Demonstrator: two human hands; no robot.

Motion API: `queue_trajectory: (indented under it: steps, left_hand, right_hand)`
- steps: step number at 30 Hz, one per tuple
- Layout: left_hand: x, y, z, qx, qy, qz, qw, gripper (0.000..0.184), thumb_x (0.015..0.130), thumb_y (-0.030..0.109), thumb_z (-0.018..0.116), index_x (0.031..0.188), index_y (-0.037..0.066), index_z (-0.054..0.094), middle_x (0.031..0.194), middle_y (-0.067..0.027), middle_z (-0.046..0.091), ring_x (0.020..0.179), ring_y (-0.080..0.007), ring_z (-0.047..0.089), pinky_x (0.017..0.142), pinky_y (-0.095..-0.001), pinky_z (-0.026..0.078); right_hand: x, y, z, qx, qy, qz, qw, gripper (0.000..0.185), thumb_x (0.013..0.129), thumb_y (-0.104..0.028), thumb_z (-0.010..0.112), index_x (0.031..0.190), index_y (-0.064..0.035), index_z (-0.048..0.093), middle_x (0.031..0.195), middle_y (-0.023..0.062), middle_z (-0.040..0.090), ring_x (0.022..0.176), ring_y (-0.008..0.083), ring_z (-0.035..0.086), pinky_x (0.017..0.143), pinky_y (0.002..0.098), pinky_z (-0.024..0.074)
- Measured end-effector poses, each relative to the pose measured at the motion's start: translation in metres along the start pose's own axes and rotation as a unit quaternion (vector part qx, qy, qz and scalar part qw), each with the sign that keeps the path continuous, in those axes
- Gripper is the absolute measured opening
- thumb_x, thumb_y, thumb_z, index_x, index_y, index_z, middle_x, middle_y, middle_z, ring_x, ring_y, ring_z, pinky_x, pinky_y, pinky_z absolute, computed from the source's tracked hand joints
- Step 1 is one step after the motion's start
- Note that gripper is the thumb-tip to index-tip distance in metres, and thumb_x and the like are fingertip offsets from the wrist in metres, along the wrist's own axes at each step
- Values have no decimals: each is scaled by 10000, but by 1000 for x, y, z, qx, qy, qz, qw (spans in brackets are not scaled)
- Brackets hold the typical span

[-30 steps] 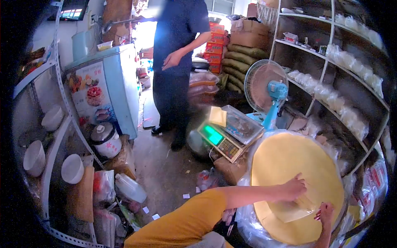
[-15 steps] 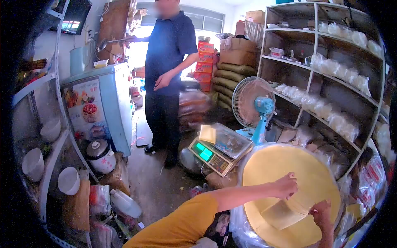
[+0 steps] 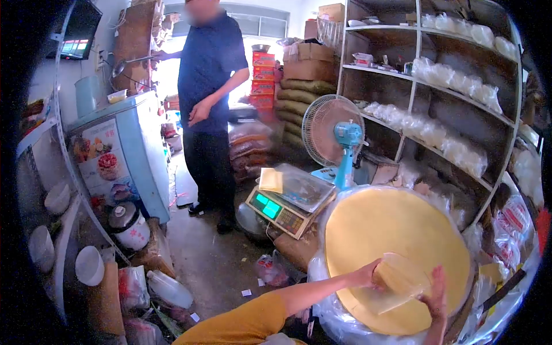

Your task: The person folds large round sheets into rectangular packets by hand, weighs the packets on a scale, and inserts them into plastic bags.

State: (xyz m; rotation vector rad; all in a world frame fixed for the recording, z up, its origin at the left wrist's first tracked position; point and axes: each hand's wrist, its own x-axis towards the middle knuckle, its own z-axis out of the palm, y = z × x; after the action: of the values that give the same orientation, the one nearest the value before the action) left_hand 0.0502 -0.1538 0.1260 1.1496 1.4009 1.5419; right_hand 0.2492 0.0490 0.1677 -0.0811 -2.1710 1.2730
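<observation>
Over a large round yellow surface wrapped at its rim in clear plastic, my left hand is closed on the left side of a clear bag with pale yellow sheets in it. On the bag's right side is my right hand, its fingers raised and apart, with the palm or thumb against the bag's edge. To the left of the round surface stands a scale with a lit green display. A small yellow stack lies on the corner of the scale's tray.
A blue fan stands behind the scale. Shelves with bagged goods line the right. A person in dark clothes stands by a light blue cabinet. A rice cooker and white bowls are at the left.
The view has shifted. My left hand has gone from above the bag to its left side, and the bag is now lifted and tilted. My right hand's fingers have opened from a pinch.
</observation>
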Motion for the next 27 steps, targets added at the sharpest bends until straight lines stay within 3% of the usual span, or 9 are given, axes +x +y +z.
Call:
queue_trajectory:
  steps: [1, 4, 7, 8, 9, 13, 14, 22, 27]
  left_hand:
    - [3, -8, 1, 39, 39, 31, 998, 815, 631, 152, 779, 1307, 91, 327, 1250, -91, 477, 1094, -221, 495, 904, -339, 424]
    - [15, -32, 4, 120, 146, 91, 978, 687, 619, 148, 780, 1213, 75, 444, 1153, -91, 556, 1011, -199, 555, 869, -333, 441]
    - [7, -26, 17, 195, 231, 101, 948, 554, 633, 185, 755, 1124, 67, 527, 1068, -128, 591, 992, -241, 574, 843, -355, 454]
    - [10, -35, 16, 274, 242, 110, 924, 553, 637, 207, 744, 1129, 76, 529, 1063, -134, 589, 985, -272, 571, 835, -370, 457]
    - [18, -54, 13, 347, 244, 123, 897, 552, 641, 229, 732, 1134, 84, 530, 1057, -140, 587, 978, -303, 568, 827, -386, 460]
    - [17, -28, 16, 169, 202, 77, 962, 575, 644, 193, 741, 1150, 55, 506, 1133, -97, 577, 1030, -240, 556, 871, -347, 451]
    - [29, -59, 11, -18, 163, 136, 977, 485, 682, -24, 672, 1124, -5, 475, 1037, -118, 607, 998, -207, 570, 860, -343, 468]
    - [10, -6, 10, 167, 147, 65, 973, 445, 685, -49, 685, 1079, 3, 486, 1066, -88, 576, 957, -172, 573, 803, -310, 500]
    - [6, 3, -7, -10, 100, 92, 991, 376, 717, 15, 693, 1061, 3, 541, 998, -78, 615, 938, -136, 575, 803, -287, 487]
  right_hand:
    - [-7, 7, 12, 105, 11, 25, 994, 957, 542, -140, 823, 1311, -4, 269, 1215, 143, 483, 1128, 286, 472, 1034, 413, 293]
    - [-17, 35, 40, 122, 22, 146, 981, 832, 571, -92, 798, 1266, -1, 349, 1143, 143, 527, 1073, 259, 512, 936, 379, 412]
    - [-15, 11, 60, 12, 100, 148, 984, 549, 611, -114, 768, 1079, 37, 523, 989, 147, 595, 949, 236, 558, 840, 357, 461]
    - [-33, 108, 54, -273, 161, 8, 948, 504, 631, -172, 767, 1021, 57, 545, 996, 175, 600, 950, 252, 562, 851, 366, 454]
    - [-22, 54, 58, -141, 135, 162, 967, 575, 628, -219, 773, 1063, 72, 533, 1073, 205, 578, 1000, 283, 554, 878, 377, 441]
    - [-22, 76, 60, -214, 133, 137, 958, 749, 576, -312, 823, 1161, 25, 498, 1150, 184, 541, 1072, 281, 512, 886, 373, 436]
    - [-18, 60, 63, -183, 144, 155, 960, 719, 560, -316, 830, 1126, 2, 521, 1106, 158, 567, 1030, 262, 536, 844, 362, 456]
    - [-10, 24, 49, -177, 72, 185, 964, 618, 610, -268, 808, 1116, -31, 544, 1074, 135, 591, 966, 245, 585, 842, 357, 461]
    - [0, -31, 19, -196, 93, -8, 976, 584, 633, -233, 782, 1155, -101, 556, 1170, 83, 557, 1036, 248, 564, 920, 346, 429]
